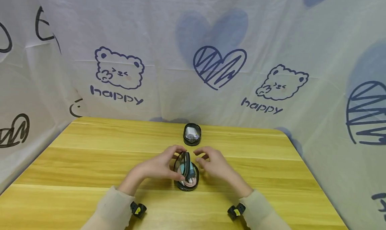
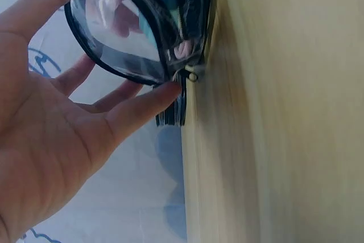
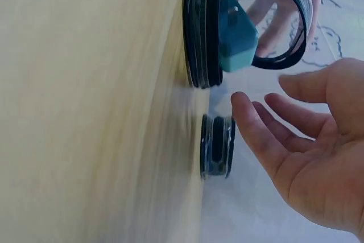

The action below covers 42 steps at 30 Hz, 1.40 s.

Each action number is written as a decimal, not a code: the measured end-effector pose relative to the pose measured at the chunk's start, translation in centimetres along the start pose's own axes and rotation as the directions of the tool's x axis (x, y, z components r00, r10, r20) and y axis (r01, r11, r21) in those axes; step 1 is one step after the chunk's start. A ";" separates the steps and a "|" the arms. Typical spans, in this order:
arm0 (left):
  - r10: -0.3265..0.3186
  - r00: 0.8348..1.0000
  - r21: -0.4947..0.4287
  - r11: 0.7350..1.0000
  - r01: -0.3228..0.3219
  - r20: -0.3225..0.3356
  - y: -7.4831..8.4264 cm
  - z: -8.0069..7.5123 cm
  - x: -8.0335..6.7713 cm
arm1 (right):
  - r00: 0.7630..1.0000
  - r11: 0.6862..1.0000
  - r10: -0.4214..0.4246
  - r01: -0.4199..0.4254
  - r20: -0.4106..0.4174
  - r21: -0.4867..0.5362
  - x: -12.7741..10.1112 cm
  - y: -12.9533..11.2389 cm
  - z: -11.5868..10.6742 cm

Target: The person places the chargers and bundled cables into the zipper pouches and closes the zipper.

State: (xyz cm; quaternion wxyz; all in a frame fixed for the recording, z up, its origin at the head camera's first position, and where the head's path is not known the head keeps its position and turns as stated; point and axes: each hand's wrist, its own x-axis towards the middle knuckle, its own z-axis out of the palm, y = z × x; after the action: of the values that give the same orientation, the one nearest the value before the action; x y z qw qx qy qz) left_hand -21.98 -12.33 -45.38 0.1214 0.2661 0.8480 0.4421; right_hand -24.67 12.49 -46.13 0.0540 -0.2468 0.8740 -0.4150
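Beige-sleeved, the left hand (image 1: pixel 156 166) grips with curved fingers the raised clear lid (image 1: pixel 187 161) of a small black-rimmed oval plastic case (image 1: pixel 186 188) on the yellow wood-grain table (image 1: pixel 90 176); I'd hold that lid steady, tucking the pale pink cable (image 1: pixel 190 184), partly hidden, and angular teal plug (image 3: pixel 239 38) well inside. Glare obscures the contents of the black-and-clear second case (image 1: pixel 192 141) behind. The right hand (image 1: pixel 215 161), fingers loosely bent and parted, holds nothing
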 end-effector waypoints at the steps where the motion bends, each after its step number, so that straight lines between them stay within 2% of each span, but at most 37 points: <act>1: 0.004 1.000 0.024 1.000 -0.004 -0.003 0.1 0.1 0.0 | 1.000 1.000 0.016 -0.016 -0.013 0.023 0.1 0.1 -0.1; 4: 0.005 1.000 0.069 0.998 -0.005 0.001 0.3 0.6 0.2 | 0.998 0.995 0.052 -0.050 -0.026 0.088 0.3 0.3 -0.3; 7: -0.007 1.000 0.094 0.996 0.007 0.004 0.6 1.0 0.3 | 0.998 0.990 0.068 -0.068 0.005 0.125 0.4 0.5 -0.4; 12: -0.020 1.000 0.140 0.990 0.021 -0.005 1.0 1.9 0.5 | 0.994 0.988 0.073 -0.083 0.087 0.128 0.5 0.7 -0.4; 19: -0.047 0.999 0.137 0.989 0.047 -0.008 1.3 2.6 0.7 | 0.986 0.990 0.070 -0.087 0.154 0.110 0.4 0.8 -0.4; 25: -0.068 0.998 0.118 0.991 0.069 -0.014 1.3 2.7 0.7 | 0.982 0.995 0.041 -0.057 0.185 0.084 0.5 1.3 -0.3; 31: -0.167 0.983 0.146 0.974 0.176 -0.071 1.1 2.4 0.6 | 0.978 0.997 0.013 -0.029 0.207 0.073 0.5 1.6 -0.5; 34: -0.206 0.976 0.160 0.963 0.216 -0.072 1.1 2.2 0.5 | 0.976 0.997 0.010 -0.026 0.216 0.073 0.5 1.5 -0.5; 42: -0.209 0.977 0.152 0.965 0.212 -0.035 1.0 2.1 0.4 | 0.961 0.997 -0.064 0.052 0.268 0.053 0.3 1.4 -0.3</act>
State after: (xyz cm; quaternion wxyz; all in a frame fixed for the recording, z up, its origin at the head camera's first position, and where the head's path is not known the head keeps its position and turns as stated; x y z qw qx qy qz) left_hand -21.09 -10.23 -45.80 0.1388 0.1790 0.9042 0.3620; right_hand -25.59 13.31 -46.93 0.1657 -0.3252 0.8413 -0.3986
